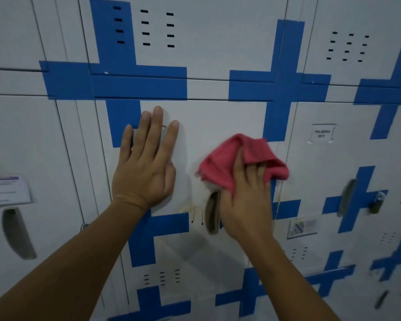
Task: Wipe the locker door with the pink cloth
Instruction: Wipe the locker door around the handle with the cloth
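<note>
The white locker door with blue cross markings fills the middle of the head view. My left hand lies flat against its upper left part, fingers spread and pointing up. My right hand presses a crumpled pink cloth against the door's right side, just above the recessed grey handle. The cloth covers my right fingertips. Brownish stains show on the door left of the handle.
More lockers surround this one. The right neighbour carries a name label, a handle and a small padlock. The left neighbour has a paper notice and a dark handle recess.
</note>
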`<state>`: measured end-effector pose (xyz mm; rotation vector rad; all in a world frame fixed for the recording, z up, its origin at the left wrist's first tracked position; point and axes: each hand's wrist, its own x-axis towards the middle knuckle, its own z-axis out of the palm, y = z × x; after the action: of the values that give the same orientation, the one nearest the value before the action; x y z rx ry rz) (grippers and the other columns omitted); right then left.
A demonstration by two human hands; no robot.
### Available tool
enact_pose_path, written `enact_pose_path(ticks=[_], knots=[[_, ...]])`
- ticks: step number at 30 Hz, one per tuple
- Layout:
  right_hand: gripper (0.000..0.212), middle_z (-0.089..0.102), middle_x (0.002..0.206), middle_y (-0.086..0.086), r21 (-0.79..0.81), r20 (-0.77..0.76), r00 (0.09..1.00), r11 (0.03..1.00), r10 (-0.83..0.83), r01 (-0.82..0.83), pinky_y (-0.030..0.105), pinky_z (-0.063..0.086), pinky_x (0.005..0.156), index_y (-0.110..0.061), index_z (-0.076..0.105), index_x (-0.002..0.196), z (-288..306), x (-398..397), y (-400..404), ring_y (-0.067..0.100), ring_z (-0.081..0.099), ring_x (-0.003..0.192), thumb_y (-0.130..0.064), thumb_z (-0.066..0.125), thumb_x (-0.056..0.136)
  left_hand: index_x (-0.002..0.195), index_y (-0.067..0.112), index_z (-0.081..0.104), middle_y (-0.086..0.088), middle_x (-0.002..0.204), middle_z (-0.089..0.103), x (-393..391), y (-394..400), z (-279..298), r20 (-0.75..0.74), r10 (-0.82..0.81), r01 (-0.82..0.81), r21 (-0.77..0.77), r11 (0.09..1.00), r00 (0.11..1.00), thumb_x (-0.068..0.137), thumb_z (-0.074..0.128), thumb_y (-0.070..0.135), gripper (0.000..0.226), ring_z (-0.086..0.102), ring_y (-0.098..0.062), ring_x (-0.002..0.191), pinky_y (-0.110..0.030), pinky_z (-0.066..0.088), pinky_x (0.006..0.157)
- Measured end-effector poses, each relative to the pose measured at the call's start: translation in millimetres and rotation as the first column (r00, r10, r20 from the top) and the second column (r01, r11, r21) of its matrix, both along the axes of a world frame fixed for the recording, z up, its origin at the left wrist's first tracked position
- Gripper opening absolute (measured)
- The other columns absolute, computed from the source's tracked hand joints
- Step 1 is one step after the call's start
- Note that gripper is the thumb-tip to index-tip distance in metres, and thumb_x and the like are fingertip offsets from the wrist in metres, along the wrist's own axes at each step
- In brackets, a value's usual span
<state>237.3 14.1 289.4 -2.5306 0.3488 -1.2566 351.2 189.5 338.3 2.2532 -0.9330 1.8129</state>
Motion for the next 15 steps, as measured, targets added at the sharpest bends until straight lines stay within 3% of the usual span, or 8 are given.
enact_pose_path(ticks=[3, 5, 10, 13, 15], knots=[[0.081, -0.003, 0.167, 0.002, 0.189, 0.031, 0.999, 0.982, -0.034, 0.028, 0.059, 0.009, 0.121, -0.029, -0.024, 0.154, 16, 3, 12, 0.03, -0.01, 0.152, -0.04, 0.03, 0.094, 0.159, 0.013, 0.01, -0.017, 0.165, 0.006, -2, 0, 1, -0.018, 0.014, -0.014, 0.009, 1.0, 1.0, 0.092, 0.037, 0.029, 0.073, 0.003, -0.034, 0.153, -0.049, -0.002, 0.124], [0.08, -0.005, 0.167, 0.002, 0.221, 0.038, 0.999, 0.975, -0.022, 0.013, 0.058, 0.004, 0.121, -0.028, -0.026, 0.153, 20, 10, 39, 0.031, -0.013, 0.151, -0.042, 0.028, 0.096, 0.159, 0.013, 0.009, -0.018, 0.165, 0.004, 0, 0, 0, -0.021, 0.01, -0.01, 0.011, 1.0, 1.0, 0.093, 0.038, 0.031, 0.074, 0.001, -0.033, 0.153, -0.048, -0.003, 0.124], [0.075, -0.007, 0.167, 0.003, -0.058, 0.043, 0.982, 0.981, 0.186, -0.184, 0.055, 0.0, 0.123, -0.022, -0.006, 0.159, 4, 12, 71, 0.027, -0.018, 0.151, -0.034, 0.037, 0.098, 0.159, 0.012, 0.01, -0.014, 0.164, -0.004, 3, 1, 0, -0.021, 0.015, -0.014, 0.031, 0.999, 1.0, 0.096, 0.034, 0.061, 0.083, -0.003, -0.03, 0.152, -0.046, -0.007, 0.124], [0.074, -0.011, 0.166, -0.003, -0.072, -0.037, 0.987, 0.985, 0.157, -0.16, 0.055, 0.004, 0.122, -0.034, -0.013, 0.157, -3, 0, 33, 0.022, -0.019, 0.151, -0.038, 0.032, 0.098, 0.158, 0.01, 0.014, -0.019, 0.164, 0.003, 2, 1, -1, 0.011, 0.004, -0.004, 0.02, 1.0, 1.0, 0.098, 0.036, 0.043, 0.072, 0.002, -0.033, 0.153, -0.048, -0.004, 0.124], [0.074, -0.009, 0.166, -0.005, 0.046, -0.008, 0.996, 0.995, 0.088, -0.087, 0.058, 0.008, 0.122, -0.039, -0.02, 0.154, -2, -6, 8, 0.023, -0.017, 0.151, -0.041, 0.029, 0.099, 0.159, 0.012, 0.011, -0.018, 0.165, 0.004, 0, 1, -1, -0.005, 0.002, -0.002, 0.007, 1.0, 1.0, 0.095, 0.037, 0.03, 0.071, 0.002, -0.034, 0.153, -0.049, -0.002, 0.124]])
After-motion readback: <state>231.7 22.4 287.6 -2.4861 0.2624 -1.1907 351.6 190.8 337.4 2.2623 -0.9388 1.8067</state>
